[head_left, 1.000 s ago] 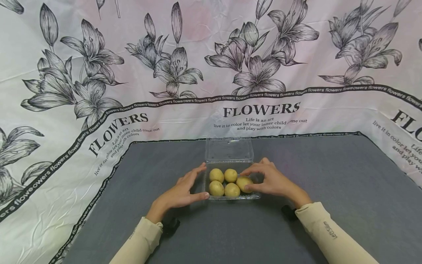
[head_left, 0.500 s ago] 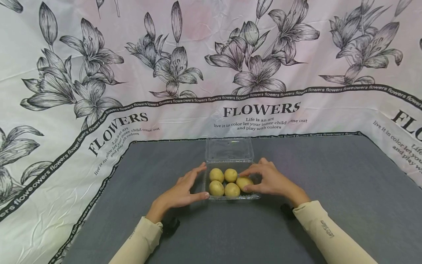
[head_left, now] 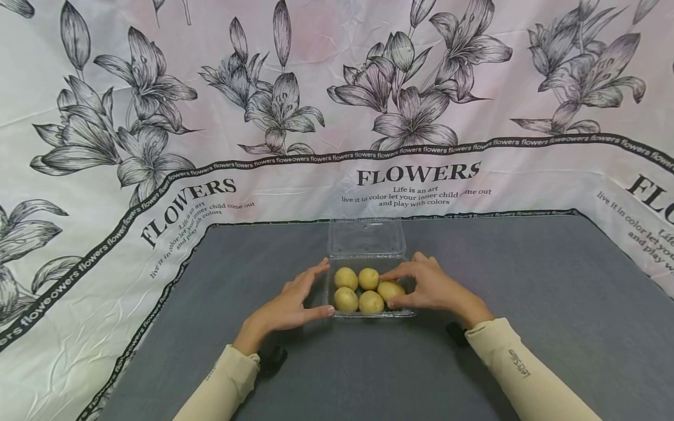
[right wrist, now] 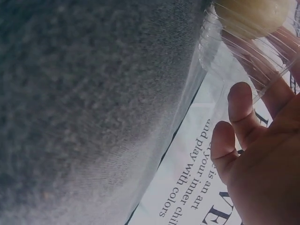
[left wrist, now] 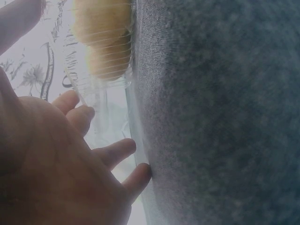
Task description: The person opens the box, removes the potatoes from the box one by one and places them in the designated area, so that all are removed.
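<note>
A clear plastic clamshell box [head_left: 408, 313] holds several yellow potatoes [head_left: 346, 300] in two rows, its lid [head_left: 367, 238] tipped back behind it. With thumb and fingers inside the right end, my right hand [head_left: 433, 286] pinches the rightmost potato [head_left: 391, 289]. In the right wrist view that potato [right wrist: 253, 16] shows through the ribbed wall, two fingers reaching in beside it and two staying outside. My left hand [head_left: 291, 302] is spread at the left side, thumb by the front corner and fingertips by the back corner. The left wrist view shows its fingers [left wrist: 117, 152] extended and holding nothing.
A grey cloth-covered table [head_left: 347, 374] lies under the box. Behind it hangs a white curtain [head_left: 295, 193] printed with flowers and lettering, close to the raised lid. Dark wrist devices [head_left: 272, 361] sit below both wrists.
My right hand and sleeve have shifted slightly left, with the fingers still at the same potato. The left hand and the box look unchanged.
</note>
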Tool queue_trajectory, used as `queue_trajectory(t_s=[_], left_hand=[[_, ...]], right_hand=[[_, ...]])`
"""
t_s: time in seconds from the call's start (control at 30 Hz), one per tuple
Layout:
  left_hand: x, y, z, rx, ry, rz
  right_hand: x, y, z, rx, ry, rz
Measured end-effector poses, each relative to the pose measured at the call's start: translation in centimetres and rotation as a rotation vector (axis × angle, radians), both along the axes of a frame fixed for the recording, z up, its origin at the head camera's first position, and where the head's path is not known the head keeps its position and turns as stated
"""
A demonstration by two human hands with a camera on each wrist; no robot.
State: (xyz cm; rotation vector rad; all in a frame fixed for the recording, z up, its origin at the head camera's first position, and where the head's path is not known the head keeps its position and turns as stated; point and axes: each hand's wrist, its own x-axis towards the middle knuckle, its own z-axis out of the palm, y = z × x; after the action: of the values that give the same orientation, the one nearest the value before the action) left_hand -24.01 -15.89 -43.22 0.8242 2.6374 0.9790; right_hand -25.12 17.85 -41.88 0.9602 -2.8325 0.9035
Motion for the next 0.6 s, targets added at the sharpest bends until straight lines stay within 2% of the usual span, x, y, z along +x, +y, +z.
queue_trajectory(t_s=[0.17, 0.6], left_hand=[[-0.02, 0.06, 0.04, -0.002, -0.003, -0.002], [0.07, 0.02, 0.06, 0.001, 0.001, -0.004]], right_hand=[[0.20, -0.06, 0.12, 0.018, 0.002, -0.020], [0.47, -0.06, -0.25, -0.025, -0.013, -0.043]])
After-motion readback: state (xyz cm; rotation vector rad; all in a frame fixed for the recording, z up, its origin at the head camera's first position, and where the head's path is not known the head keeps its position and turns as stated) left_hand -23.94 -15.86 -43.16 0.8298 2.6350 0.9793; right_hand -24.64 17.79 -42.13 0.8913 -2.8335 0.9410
